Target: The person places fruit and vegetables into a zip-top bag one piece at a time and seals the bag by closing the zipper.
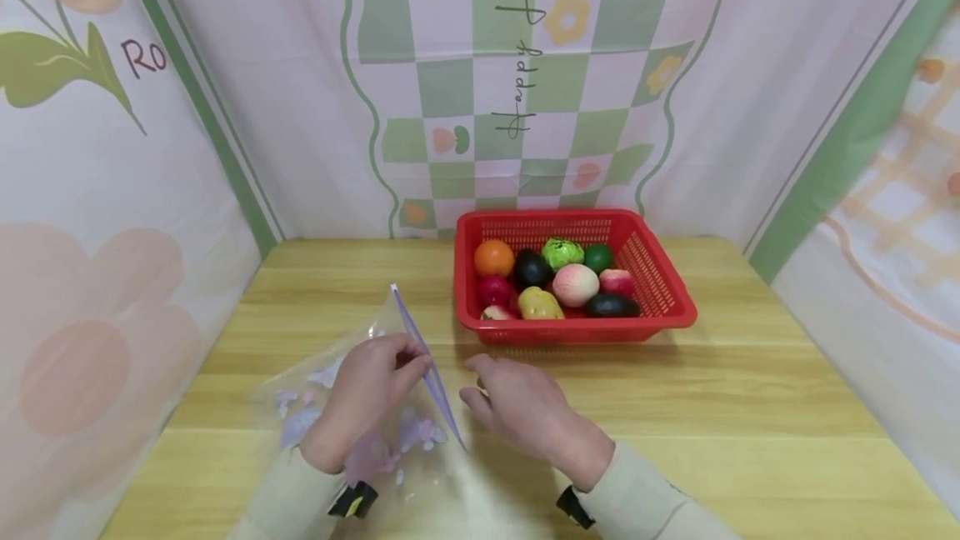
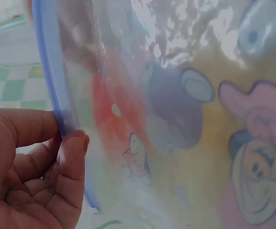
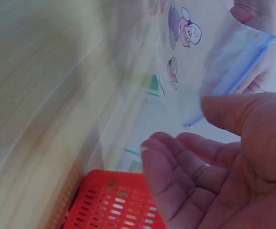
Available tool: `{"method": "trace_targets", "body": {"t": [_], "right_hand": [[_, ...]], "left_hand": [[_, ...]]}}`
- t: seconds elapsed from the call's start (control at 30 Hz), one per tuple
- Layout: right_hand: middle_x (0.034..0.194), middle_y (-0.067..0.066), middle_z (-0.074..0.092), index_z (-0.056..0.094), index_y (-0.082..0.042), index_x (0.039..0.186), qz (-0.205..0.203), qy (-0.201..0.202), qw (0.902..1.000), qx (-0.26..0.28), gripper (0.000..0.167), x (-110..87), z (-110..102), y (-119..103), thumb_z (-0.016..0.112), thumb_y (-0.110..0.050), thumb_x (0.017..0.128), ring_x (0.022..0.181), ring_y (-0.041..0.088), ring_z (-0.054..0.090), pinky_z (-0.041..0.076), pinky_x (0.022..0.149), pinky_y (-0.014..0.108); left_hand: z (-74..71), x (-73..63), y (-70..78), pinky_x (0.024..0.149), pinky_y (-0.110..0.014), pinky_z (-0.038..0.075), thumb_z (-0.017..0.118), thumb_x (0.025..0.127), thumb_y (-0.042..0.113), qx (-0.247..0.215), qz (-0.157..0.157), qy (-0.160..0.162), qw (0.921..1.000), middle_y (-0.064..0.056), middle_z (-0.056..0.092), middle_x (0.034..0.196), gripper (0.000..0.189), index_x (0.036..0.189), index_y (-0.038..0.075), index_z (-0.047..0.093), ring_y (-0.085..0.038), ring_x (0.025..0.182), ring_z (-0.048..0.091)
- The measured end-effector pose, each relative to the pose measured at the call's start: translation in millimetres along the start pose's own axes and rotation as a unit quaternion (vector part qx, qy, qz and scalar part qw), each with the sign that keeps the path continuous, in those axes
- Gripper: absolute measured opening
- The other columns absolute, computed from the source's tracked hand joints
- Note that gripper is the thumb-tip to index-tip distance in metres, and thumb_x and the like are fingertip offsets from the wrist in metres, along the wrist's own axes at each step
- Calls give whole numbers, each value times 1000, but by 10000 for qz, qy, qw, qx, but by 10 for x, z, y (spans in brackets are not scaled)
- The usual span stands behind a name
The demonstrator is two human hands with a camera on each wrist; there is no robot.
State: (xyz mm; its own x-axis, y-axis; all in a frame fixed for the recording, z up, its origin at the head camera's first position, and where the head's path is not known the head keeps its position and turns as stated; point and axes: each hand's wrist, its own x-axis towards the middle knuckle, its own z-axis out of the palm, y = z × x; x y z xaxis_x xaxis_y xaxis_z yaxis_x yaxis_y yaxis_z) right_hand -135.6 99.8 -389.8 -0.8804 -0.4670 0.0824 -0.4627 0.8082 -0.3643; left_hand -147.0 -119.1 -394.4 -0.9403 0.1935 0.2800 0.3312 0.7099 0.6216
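Note:
A clear zip bag printed with purple and pink cartoon figures has a purple zip edge along its mouth. My left hand pinches that edge between thumb and fingers, as the left wrist view also shows with the zip strip. To the right of the mouth, apart from it, is my right hand, fingers loosely bent and holding nothing. In the right wrist view the right hand's fingers are spread from the thumb, with the bag beyond them.
Behind the hands stands a red plastic basket holding several fruits and vegetables, among them an orange, a yellow one, and a dark eggplant. The wooden table is enclosed by printed curtains at the back and sides.

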Motion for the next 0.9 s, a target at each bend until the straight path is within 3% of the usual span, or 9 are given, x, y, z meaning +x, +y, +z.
{"method": "trace_targets", "body": {"t": [0.17,0.43,0.63,0.9], "right_hand": [[79,-5,68,69,-4,126,-301,611,9968,425,35,36,-9,-30,61,-31,105,67,5,59,57,65,27],[102,-5,77,60,-10,139,-147,859,9836,1580,55,67,-100,-125,58,-51,103,86,5,72,61,77,26],[93,-9,77,61,-10,135,-171,1148,9755,1867,44,83,-157,-159,65,-39,102,77,0,68,59,73,24],[78,-10,68,61,-5,135,-292,1267,9736,1878,39,96,-198,-151,67,-21,100,60,0,55,52,56,22]], "left_hand": [[-17,-21,94,67,-22,52,78,89,15,-382,-99,177,9991,12,70,78,7,85,21,75,-4,69,60],[-33,-35,264,71,-24,56,77,87,7,-663,141,298,9973,5,71,86,12,96,15,74,-7,78,64],[-31,-52,378,69,-21,56,75,84,2,-495,369,343,9975,5,71,86,18,99,12,74,-6,75,63],[-17,-96,461,61,-19,51,76,82,5,-336,496,488,9970,5,67,83,21,103,10,73,-4,69,57]]}}
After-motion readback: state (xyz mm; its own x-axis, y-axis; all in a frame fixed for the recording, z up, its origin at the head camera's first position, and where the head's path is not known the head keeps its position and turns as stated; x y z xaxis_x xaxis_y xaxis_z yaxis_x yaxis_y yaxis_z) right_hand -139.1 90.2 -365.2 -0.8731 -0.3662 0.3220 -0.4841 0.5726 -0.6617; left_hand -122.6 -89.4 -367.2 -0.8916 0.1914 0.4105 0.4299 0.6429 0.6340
